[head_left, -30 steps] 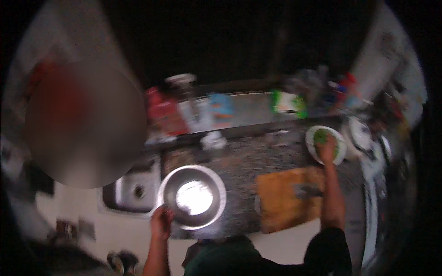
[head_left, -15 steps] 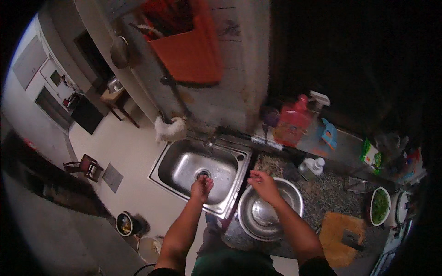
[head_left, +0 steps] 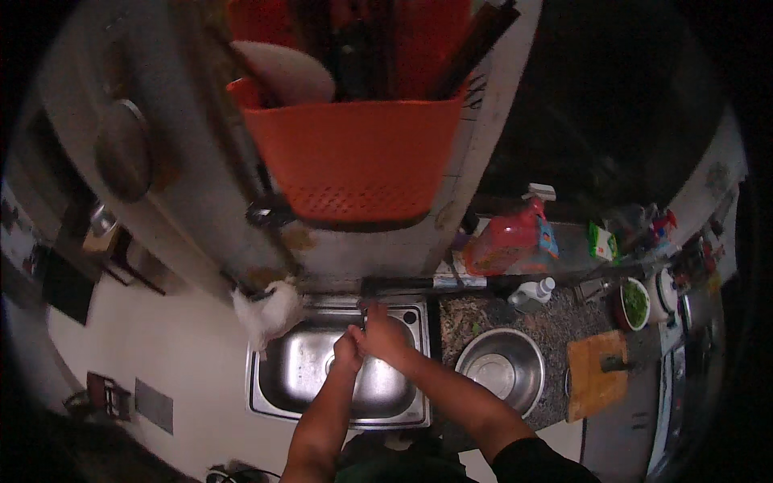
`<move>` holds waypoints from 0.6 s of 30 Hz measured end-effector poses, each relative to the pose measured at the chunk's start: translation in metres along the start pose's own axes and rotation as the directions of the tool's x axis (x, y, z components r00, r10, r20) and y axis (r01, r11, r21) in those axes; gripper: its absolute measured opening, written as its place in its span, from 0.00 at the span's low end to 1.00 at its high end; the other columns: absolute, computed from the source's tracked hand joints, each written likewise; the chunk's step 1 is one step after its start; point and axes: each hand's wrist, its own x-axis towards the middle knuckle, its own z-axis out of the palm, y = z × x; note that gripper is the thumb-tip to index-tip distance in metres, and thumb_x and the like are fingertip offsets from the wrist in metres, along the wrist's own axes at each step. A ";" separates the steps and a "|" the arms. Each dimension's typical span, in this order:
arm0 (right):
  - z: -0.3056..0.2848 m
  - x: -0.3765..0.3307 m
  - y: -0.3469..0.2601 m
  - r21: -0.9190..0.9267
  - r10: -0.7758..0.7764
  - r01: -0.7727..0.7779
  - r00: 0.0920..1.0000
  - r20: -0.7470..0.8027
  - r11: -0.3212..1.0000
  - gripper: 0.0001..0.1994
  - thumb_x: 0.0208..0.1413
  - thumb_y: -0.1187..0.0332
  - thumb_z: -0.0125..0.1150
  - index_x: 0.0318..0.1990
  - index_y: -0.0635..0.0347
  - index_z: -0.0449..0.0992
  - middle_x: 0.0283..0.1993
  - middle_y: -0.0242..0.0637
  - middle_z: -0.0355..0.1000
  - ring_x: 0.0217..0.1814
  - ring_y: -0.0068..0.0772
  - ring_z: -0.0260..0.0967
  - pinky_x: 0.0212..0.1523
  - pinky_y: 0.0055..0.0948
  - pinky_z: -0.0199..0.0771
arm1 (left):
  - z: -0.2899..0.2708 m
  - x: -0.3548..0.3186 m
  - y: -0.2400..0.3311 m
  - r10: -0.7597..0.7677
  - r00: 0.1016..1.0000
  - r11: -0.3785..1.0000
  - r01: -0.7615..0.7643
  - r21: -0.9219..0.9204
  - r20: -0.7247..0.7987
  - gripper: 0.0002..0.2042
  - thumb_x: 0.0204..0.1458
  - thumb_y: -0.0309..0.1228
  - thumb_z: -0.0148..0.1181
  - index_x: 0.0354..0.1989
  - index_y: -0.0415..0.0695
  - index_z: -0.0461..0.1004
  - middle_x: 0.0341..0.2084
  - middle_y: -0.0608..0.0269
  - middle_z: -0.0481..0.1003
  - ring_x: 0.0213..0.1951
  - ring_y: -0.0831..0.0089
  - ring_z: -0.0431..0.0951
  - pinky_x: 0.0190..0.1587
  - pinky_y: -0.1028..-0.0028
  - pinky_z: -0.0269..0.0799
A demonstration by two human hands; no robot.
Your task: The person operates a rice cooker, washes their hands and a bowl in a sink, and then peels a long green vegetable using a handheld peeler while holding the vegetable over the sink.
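Over the stainless steel sink [head_left: 278,366], my two hands meet close to its back rim. My right hand [head_left: 385,336] reaches across to the faucet [head_left: 365,312], its fingers bent around the top of it; the hand covers most of the faucet. Just below and to the left, my left hand [head_left: 347,352] is loosely closed, with its fingertips against or very near the right hand. I see nothing held in it. To the right of the sink stands a steel basin [head_left: 527,366] with a pale round patch at its bottom.
An orange utensil holder [head_left: 346,161] hangs on the wall above the sink. A white cloth or bag [head_left: 270,314] hangs left of the sink. On the right are a red bottle [head_left: 503,241], a white bottle [head_left: 531,294], a wooden cutting board [head_left: 596,386] and a bowl of greens [head_left: 635,304].
My right hand has moved left from above the basin to the faucet. My left hand has come up beside it. The view has shifted closer to the wall and the orange holder.
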 end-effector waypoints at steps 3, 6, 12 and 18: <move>0.011 0.007 0.009 0.036 0.062 -0.062 0.998 0.000 0.997 0.26 0.52 0.57 0.51 0.52 0.66 0.58 0.48 0.56 0.62 0.40 0.57 0.68 0.38 0.45 0.71 | 0.046 0.000 0.003 -0.076 0.976 0.997 0.082 0.017 -0.202 0.18 0.59 0.38 0.36 0.53 0.43 0.63 0.49 0.58 0.67 0.49 0.65 0.67 0.54 0.67 0.62; 0.011 0.017 0.022 -0.077 -0.092 0.098 0.993 0.077 0.992 0.22 0.54 0.60 0.48 0.51 0.67 0.61 0.51 0.58 0.61 0.43 0.56 0.67 0.45 0.44 0.69 | 0.053 0.013 0.000 -0.106 0.988 0.994 0.109 0.023 -0.114 0.18 0.58 0.40 0.38 0.53 0.44 0.63 0.49 0.59 0.67 0.49 0.65 0.68 0.53 0.67 0.63; 0.012 0.025 0.054 0.276 -0.161 0.134 0.984 0.077 0.952 0.21 0.52 0.64 0.53 0.52 0.63 0.64 0.50 0.50 0.64 0.46 0.44 0.67 0.46 0.35 0.68 | 0.054 0.033 -0.001 -0.153 0.988 0.985 0.150 -0.084 -0.025 0.15 0.54 0.43 0.45 0.43 0.47 0.69 0.40 0.62 0.71 0.43 0.68 0.71 0.46 0.66 0.69; 0.093 -0.001 0.135 0.948 0.114 -0.315 0.944 0.308 0.049 0.22 0.52 0.65 0.56 0.54 0.60 0.63 0.45 0.40 0.67 0.49 0.34 0.66 0.46 0.29 0.68 | 0.010 0.082 -0.017 -0.285 0.849 0.912 0.383 -0.148 0.444 0.14 0.52 0.45 0.47 0.31 0.48 0.71 0.26 0.63 0.72 0.32 0.68 0.73 0.36 0.69 0.72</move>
